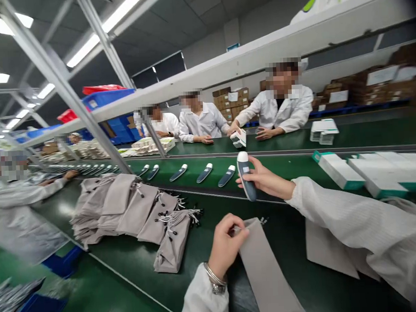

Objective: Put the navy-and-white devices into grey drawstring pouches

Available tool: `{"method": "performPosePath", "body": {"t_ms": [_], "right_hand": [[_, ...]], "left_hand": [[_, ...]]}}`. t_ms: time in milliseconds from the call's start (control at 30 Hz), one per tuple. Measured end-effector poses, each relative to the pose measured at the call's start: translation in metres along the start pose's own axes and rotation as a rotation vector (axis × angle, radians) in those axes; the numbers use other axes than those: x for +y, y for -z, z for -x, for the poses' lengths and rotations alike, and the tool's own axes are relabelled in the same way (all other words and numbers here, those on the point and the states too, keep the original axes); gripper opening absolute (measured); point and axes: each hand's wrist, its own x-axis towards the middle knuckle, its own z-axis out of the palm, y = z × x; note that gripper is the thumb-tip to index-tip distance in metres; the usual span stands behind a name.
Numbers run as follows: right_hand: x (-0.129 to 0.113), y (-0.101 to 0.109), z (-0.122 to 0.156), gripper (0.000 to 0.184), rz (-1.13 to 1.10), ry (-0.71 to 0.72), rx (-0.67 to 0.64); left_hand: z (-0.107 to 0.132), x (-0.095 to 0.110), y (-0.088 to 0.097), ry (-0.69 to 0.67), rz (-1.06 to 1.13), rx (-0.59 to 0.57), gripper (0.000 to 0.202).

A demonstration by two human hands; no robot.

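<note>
The right hand [268, 179], fingers closed, grips a slate device [246, 170] just over the belt's [286, 164] near edge. The left hand's [226, 244] fingers pinch a taupe pouch [268, 267], contents hidden, lower end cut off; white boxes' [375, 170] contents stay unseen.

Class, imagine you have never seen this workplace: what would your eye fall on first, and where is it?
Probably the dark blue, white-capped device held up in the right hand, just right of the picture's middle. Below it, the left hand pinches the upper end of a grey pouch. To the left, a heap of similar pouches lies on the dark green work surface.
</note>
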Motion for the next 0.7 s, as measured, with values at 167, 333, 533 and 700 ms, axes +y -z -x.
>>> {"method": "performPosePath", "body": {"t_ms": [167, 333, 533, 700], "right_hand": [[-0.024, -0.029, 0.059, 0.099, -0.11, 0.097, -0.081], [-0.004, -0.03, 0.088, 0.047, 0.165, 0.04, -0.194], [-0.025, -0.01, 0.124, 0.036, 0.717, -0.019, -0.445], [-0.07, 0.015, 0.165, 0.039, 0.692, 0.126, -0.568]], "left_hand": [[-0.004, 0.011, -0.002, -0.01, 0.135, -0.012, 0.014], [-0.005, 0.036, -0.01, -0.071, 0.247, 0.188, 0.016], [-0.002, 0.052, 0.005, -0.029, 0.252, 0.271, 0.019], [0.002, 0.057, 0.03, -0.001, 0.482, 0.465, 0.023]]}}
